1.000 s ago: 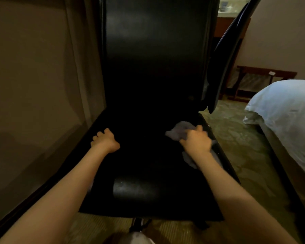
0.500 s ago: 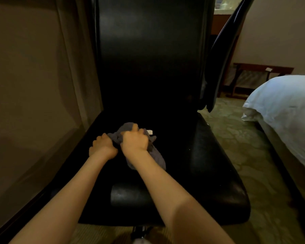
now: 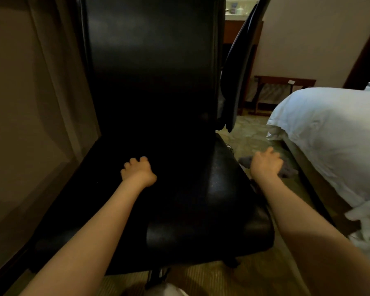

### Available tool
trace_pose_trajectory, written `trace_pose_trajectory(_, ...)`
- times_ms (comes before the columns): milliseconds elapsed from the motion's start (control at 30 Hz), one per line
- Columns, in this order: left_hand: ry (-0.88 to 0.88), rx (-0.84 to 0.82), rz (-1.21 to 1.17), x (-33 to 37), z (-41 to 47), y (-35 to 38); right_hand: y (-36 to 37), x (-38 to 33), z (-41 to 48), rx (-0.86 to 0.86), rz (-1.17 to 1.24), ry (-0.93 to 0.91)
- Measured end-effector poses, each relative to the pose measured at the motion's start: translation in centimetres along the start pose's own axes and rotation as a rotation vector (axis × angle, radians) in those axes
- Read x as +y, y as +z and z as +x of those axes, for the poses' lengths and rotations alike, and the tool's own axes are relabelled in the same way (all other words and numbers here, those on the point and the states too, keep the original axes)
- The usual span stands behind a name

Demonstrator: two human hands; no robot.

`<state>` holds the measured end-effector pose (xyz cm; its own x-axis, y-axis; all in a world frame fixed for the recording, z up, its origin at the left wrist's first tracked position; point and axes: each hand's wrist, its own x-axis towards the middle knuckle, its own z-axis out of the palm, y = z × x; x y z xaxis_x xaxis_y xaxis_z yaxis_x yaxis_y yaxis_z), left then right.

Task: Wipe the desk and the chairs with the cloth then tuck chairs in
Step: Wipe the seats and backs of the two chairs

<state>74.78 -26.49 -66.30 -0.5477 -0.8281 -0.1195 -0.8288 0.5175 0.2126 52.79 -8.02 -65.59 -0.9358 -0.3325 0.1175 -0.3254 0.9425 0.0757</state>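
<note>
Clutching the cloth (image 3: 288,170) in my right hand (image 3: 266,164) just past the chair seat's (image 3: 201,189) right edge, I rest my curled, empty left hand (image 3: 138,171) mid-seat, leftward of the cloth.

Room surroundings, seen in dim light

A bed (image 3: 329,129) covered in white bedding (rumpled along its near edge) is seen on the right. A pale curtain (image 3: 58,82) is hung down the left side. The floor is covered by a patterned carpet (image 3: 250,133). A dark wooden rack (image 3: 284,82) is set against the light wall (image 3: 308,39) beyond the bed.
</note>
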Motion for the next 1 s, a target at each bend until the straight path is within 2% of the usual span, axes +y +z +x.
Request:
trace_pose_trajectory(67, 0.052, -0.005, -0.011, 2.1, -0.4, 0.9, -0.5, 1.1, 0.0, 0.009, 0.046, 0.043)
trace_pose_trajectory(133, 0.094, -0.023, -0.024, 3.7, -0.5, 2.0, -1.0, 0.2, -0.4, 0.067, 0.146, 0.007)
trace_pose_trajectory(267, 0.144, -0.052, -0.020, 4.9, 0.0, 2.1, -2.1, -4.8, -1.8, 0.119, 0.322, -0.248)
trace_pose_trajectory(367, 0.153, -0.039, -0.009, 4.2, 1.4, 1.3, -1.6, -9.8, -3.2, 0.103, 0.333, -0.478)
trace_pose_trajectory(533, 0.028, -0.027, 0.100, 1.2, 5.8, 0.1, -0.5, -17.7, -3.4, 0.119, 0.351, -0.605)
trace_pose_trajectory(733, 0.032, -0.244, 0.202, -0.3, 9.9, -1.4, 0.9, -24.0, 1.7, 0.172, 0.196, -0.641)
trace_pose_trajectory(833, 0.109, -0.316, 0.181, -0.9, 10.9, -2.0, 1.2, -23.6, 5.8, 0.123, 0.145, -0.539)
trace_pose_trajectory(1000, 0.212, -0.313, 0.134, -1.9, 11.0, -2.1, 2.0, -18.9, 11.1, 0.039, 0.180, -0.302)
